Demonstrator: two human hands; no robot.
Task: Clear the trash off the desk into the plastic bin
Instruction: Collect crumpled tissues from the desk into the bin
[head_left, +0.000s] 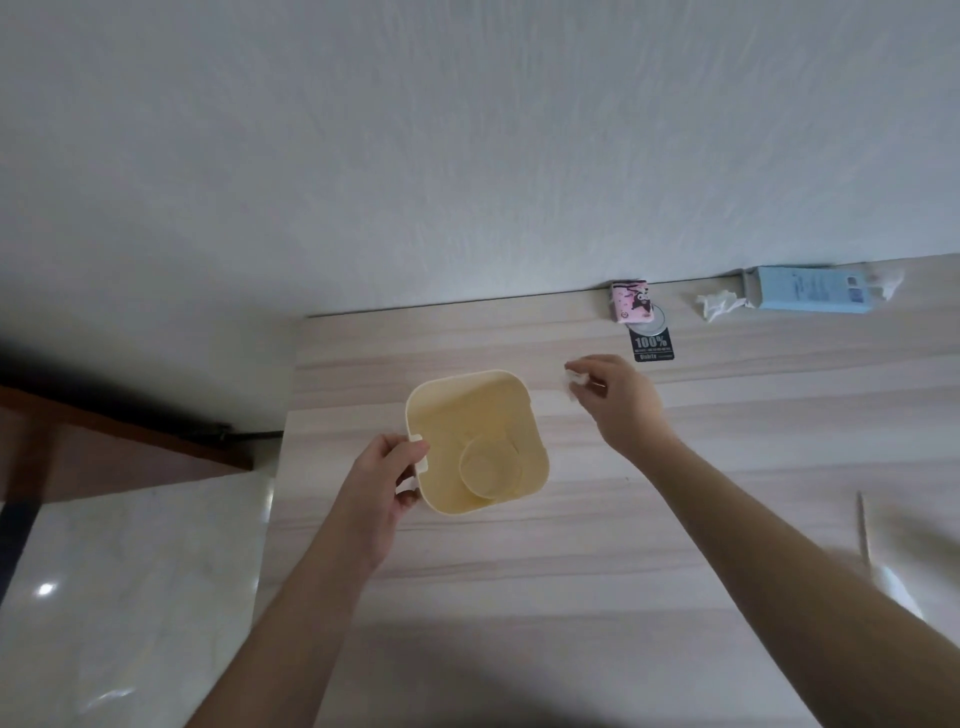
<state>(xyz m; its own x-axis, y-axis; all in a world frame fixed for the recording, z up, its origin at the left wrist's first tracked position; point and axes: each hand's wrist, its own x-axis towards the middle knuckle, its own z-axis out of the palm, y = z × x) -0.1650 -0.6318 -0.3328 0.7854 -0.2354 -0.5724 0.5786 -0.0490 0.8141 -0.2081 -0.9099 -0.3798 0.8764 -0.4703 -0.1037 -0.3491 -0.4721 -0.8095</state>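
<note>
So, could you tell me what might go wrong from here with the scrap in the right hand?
1. The right hand pinches the white paper scrap beside the yellow bin, not over its opening; released now, it would likely land on the desk.
2. The left hand grips only the bin's side tab, so a knock could tip it.

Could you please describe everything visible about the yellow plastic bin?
The yellow plastic bin is pale, smooth, square with rounded corners, standing upright and open-topped on the wooden desk near its left edge. A round shape shows inside at the bottom. The left hand grips a whitish tab on its left rim.
</note>
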